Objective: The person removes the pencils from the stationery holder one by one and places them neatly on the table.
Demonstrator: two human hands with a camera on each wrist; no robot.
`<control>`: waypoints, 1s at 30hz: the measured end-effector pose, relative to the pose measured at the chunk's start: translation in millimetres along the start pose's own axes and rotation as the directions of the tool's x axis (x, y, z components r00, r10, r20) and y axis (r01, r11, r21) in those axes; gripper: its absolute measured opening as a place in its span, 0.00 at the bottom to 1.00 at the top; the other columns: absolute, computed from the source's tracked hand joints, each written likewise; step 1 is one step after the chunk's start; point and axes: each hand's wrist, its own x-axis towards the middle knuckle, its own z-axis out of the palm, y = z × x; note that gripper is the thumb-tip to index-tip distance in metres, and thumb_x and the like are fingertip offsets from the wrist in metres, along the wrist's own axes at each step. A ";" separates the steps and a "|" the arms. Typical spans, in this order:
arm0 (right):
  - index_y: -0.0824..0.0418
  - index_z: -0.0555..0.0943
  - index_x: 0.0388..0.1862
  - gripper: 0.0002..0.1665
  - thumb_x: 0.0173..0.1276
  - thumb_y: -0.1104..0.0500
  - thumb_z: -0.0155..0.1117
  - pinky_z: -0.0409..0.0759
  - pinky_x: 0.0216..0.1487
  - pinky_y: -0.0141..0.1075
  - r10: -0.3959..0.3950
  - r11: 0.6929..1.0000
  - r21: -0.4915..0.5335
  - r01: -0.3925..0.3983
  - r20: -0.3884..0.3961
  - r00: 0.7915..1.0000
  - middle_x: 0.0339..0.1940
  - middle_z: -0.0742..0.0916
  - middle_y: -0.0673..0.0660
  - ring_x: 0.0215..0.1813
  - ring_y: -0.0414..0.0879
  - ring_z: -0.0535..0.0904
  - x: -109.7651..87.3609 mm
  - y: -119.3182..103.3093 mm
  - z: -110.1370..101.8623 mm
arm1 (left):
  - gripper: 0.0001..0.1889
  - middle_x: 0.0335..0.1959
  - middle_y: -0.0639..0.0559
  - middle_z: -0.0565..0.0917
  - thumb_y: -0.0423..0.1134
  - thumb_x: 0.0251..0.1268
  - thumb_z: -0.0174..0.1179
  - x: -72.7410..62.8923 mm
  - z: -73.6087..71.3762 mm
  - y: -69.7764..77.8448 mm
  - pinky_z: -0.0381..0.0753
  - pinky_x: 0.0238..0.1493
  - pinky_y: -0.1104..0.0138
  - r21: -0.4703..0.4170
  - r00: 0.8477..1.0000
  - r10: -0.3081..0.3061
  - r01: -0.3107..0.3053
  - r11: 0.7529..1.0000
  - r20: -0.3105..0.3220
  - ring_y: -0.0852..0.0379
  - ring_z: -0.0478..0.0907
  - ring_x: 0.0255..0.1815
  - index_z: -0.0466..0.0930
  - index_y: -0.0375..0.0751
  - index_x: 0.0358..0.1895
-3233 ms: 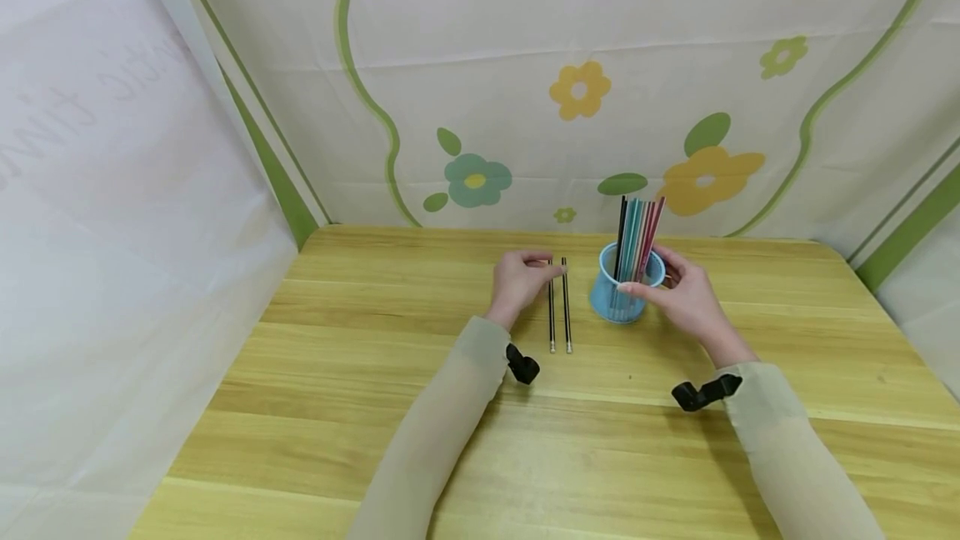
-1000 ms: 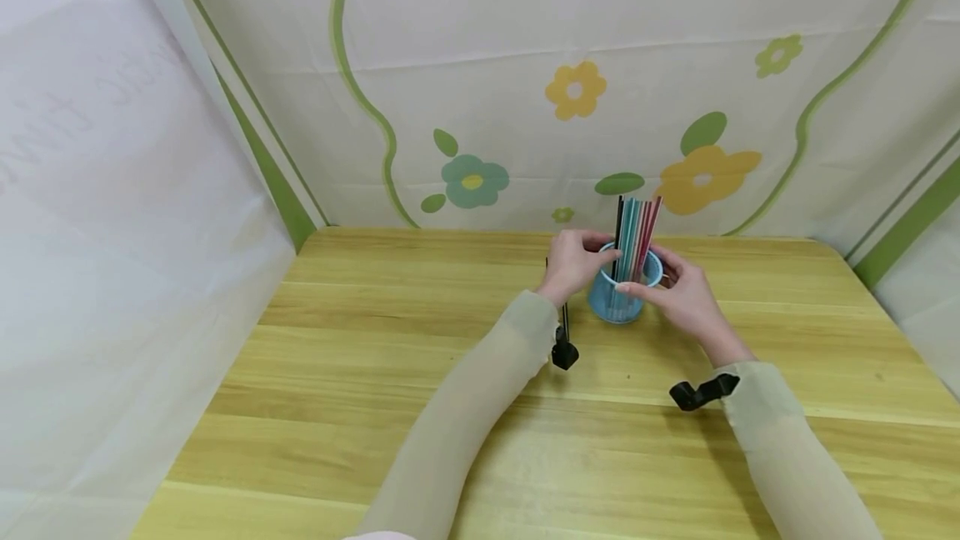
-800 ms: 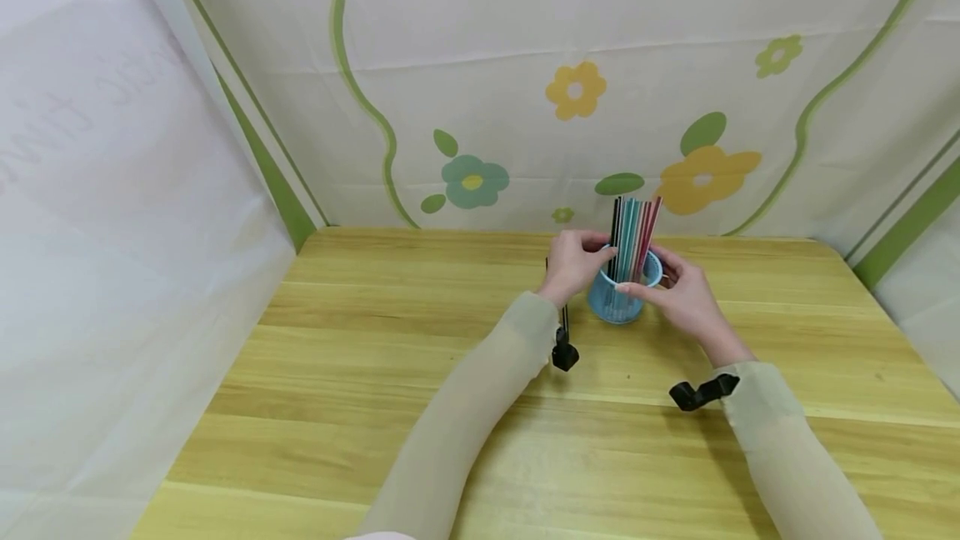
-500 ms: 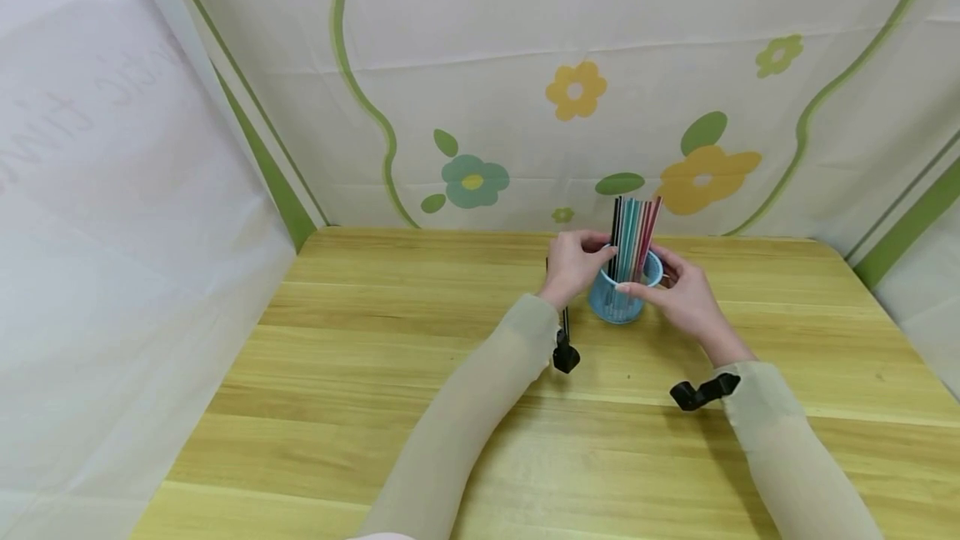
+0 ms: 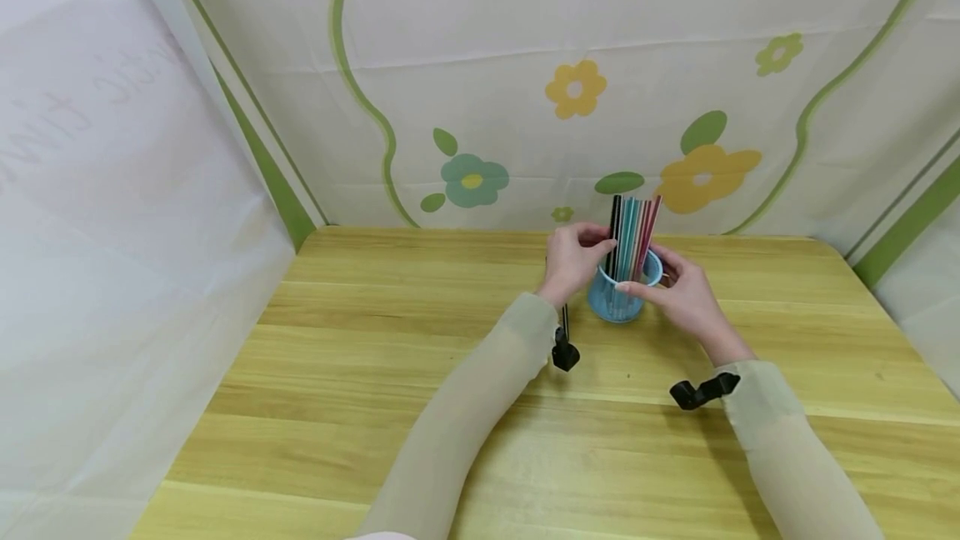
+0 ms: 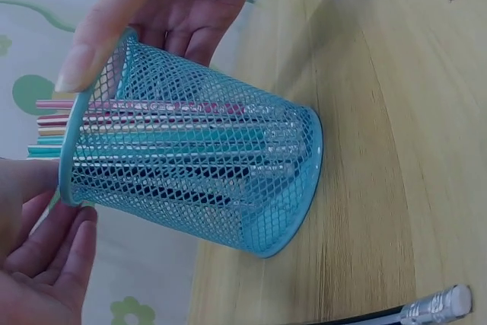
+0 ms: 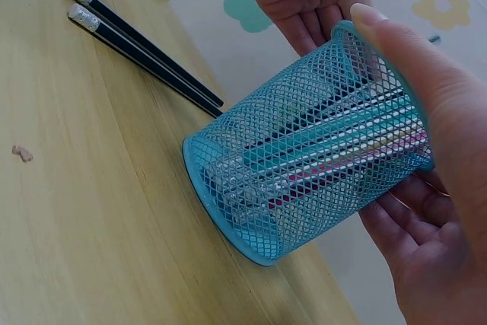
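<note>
Gripping mesh cup (image 5: 615, 304): right fingers (image 5: 670, 260), spread wide | left fingers (image 5: 591, 232): nearly together at black pencils (image 5: 616, 219), pinch unclear

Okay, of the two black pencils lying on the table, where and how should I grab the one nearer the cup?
I'd pinch the pencil mid-shaft, straight from above, thumb and finger across its width: it lies flat and slim, so its long sides should grip best. Its twin lies close alongside, so ease a fingertip in between.
</note>
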 end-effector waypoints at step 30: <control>0.64 0.60 0.81 0.54 0.64 0.50 0.79 0.74 0.56 0.20 0.010 1.000 0.003 -0.010 -0.007 1.000 0.72 0.73 0.67 0.69 0.62 0.72 0.7 -0.6 -0.5 | 0.11 0.40 0.57 0.87 0.37 0.68 0.70 4.3 -19.6 20.9 0.87 0.40 0.70 -0.351 0.988 0.091 -0.130 0.927 -0.126 0.63 0.85 0.37 0.87 0.38 0.50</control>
